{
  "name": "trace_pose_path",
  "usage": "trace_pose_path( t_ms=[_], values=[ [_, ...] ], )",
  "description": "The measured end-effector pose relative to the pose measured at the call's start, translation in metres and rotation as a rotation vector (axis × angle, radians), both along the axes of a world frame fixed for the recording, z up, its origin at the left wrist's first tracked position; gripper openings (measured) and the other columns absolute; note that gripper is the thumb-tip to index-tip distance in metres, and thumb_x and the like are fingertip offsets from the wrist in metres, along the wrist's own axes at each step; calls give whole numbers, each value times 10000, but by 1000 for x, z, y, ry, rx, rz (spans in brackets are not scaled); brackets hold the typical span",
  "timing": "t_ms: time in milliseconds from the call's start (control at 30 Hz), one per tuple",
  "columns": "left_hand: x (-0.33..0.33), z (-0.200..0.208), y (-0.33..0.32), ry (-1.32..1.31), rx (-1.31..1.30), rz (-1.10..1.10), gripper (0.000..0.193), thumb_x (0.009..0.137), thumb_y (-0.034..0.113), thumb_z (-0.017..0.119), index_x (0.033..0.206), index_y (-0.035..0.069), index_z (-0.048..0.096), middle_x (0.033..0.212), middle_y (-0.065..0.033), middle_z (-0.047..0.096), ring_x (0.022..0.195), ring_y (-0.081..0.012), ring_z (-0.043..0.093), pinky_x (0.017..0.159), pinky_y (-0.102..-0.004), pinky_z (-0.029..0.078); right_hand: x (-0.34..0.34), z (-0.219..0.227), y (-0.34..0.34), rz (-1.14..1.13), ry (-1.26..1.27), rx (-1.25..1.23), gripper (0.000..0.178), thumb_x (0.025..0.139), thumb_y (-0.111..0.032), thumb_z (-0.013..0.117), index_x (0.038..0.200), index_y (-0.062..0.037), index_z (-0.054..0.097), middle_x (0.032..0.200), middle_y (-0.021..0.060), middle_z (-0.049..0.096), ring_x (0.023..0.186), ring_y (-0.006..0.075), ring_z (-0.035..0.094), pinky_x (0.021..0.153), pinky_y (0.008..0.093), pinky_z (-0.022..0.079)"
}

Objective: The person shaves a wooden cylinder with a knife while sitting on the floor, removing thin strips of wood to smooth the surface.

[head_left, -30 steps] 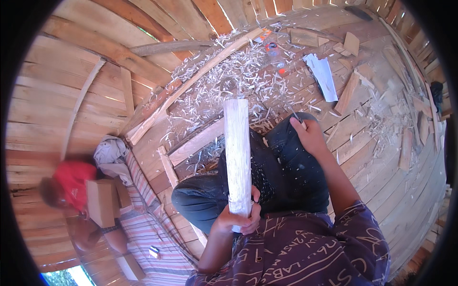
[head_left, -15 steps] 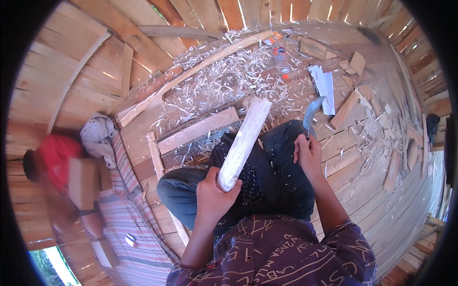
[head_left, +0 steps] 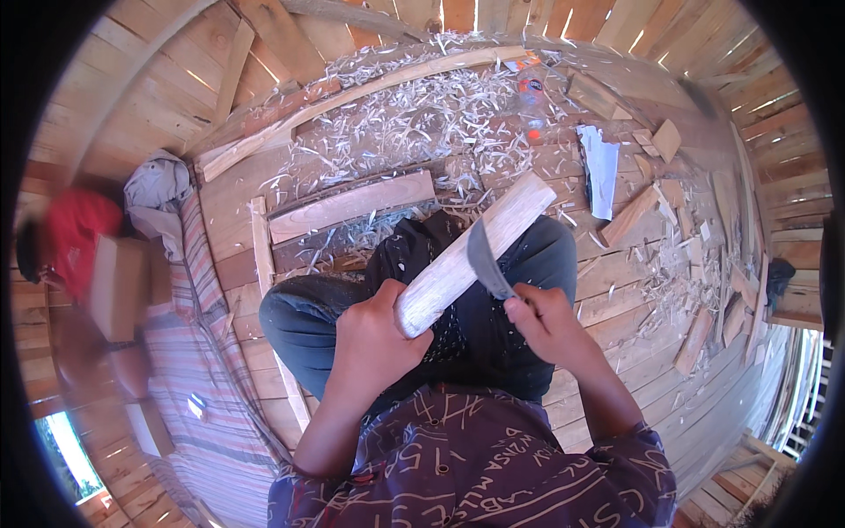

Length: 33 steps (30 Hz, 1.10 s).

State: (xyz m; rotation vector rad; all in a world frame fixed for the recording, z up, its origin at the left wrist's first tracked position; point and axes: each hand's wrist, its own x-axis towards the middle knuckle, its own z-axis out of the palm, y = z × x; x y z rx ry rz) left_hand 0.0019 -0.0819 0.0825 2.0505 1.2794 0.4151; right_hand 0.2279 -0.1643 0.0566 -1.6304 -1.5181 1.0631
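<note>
Slanting across frame centre, rough pale wooden billet (head_left: 451, 278) clenched by left hand (head_left: 377, 336); curved metal knife (head_left: 486, 263) gripped by right hand (head_left: 545, 325).

Shavings (head_left: 396, 123) and offcuts (head_left: 630, 217) litter the plank floor (head_left: 678, 392).

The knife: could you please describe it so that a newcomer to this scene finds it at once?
Start at the seated person's dark trousers, near the middle of the view. Over them, the right hand holds the knife, its blade overlapping the pale wood piece in the picture. Its curved, grey blade sets it apart from that thick, straight wood.
</note>
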Motion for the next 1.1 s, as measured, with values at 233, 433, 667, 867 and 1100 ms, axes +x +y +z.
trace_pose_path(
  t_ms=[233, 433, 667, 867, 1100],
  values=[
    [3, 4, 3, 13, 79, -33, 362, 609, 153, 731, 905, 47, 552, 681, -166, 622, 661, -339, 646, 606, -412, 518, -5, 6, -6, -23, 130, -119, 406, 979, -308, 440, 701, -17, 489, 520, -5, 420, 451, 76, 373, 442, 243, 325],
    [13, 4, 1, -55, 80, -21, 362, 612, 146, 731, 913, 51, 553, 699, -159, 628, 675, -332, 648, 607, -407, 519, 10, 15, -1, -276, 287, -202, 396, 968, -323, 459, 733, -7, 497, 520, 38, 421, 461, 97, 379, 450, 265, 344],
    [11, 0, -1, -123, -86, 33, 377, 608, 81, 699, 953, -1, 573, 776, -201, 640, 773, -354, 658, 668, -359, 514, 14, 17, -1, -364, 391, -266, 381, 977, -358, 439, 723, -75, 453, 517, -42, 367, 442, 29, 374, 385, 196, 298],
    [-2, -9, -3, -122, -112, 5, 368, 615, 70, 697, 954, -3, 575, 784, -205, 639, 783, -359, 655, 674, -356, 511, 23, 15, -7, -302, 480, -311, 379, 986, -363, 406, 744, -73, 430, 504, -22, 374, 380, 40, 360, 336, 200, 286],
    [1, -3, -1, -40, -114, -25, 380, 600, 85, 717, 946, 15, 578, 795, -205, 632, 778, -369, 644, 680, -372, 512, 30, 19, -15, -252, 425, -380, 383, 983, -347, 429, 722, -67, 428, 503, -19, 379, 375, 46, 355, 335, 205, 282]
  ],
)
